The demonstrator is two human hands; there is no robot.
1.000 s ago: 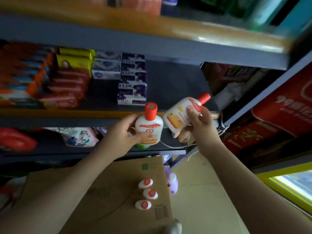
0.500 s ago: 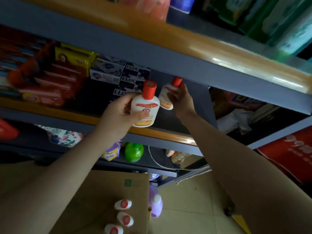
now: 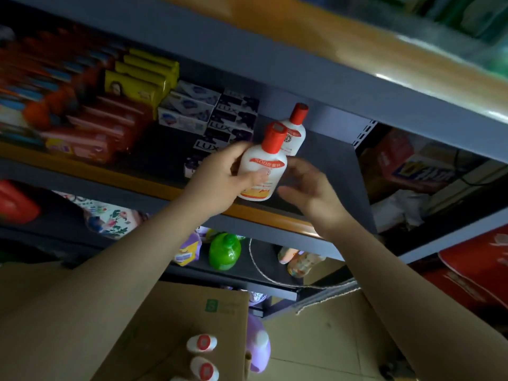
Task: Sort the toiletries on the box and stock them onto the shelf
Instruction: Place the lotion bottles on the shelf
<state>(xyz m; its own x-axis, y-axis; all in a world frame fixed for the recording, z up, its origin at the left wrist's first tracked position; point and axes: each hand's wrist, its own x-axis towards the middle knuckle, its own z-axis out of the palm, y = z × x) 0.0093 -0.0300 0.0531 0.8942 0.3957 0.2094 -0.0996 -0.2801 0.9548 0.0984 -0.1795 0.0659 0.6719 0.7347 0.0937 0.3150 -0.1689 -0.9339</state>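
My left hand [image 3: 220, 177] grips a white lotion bottle with a red cap [image 3: 262, 166], held upright just in front of the middle shelf [image 3: 154, 185]. A second, matching bottle [image 3: 295, 130] stands on that shelf behind it, right of the stacked LUX soap boxes [image 3: 228, 127]. My right hand [image 3: 310, 188] hovers empty beside the held bottle, fingers spread, a little below the standing bottle. On the cardboard box [image 3: 176, 320] below lie more red-capped white bottles [image 3: 202, 343].
Yellow, red and white soap packs [image 3: 132, 105] fill the shelf's left part. The lower shelf holds a green bottle [image 3: 224, 251] and a purple pack [image 3: 188, 250]. A purple bottle [image 3: 258, 347] stands beside the box. Red cartons [image 3: 472, 268] sit at right.
My right hand has let go of its bottle, which now stands on the shelf, and has drawn back down. My left hand has moved its bottle right, toward the shelf.
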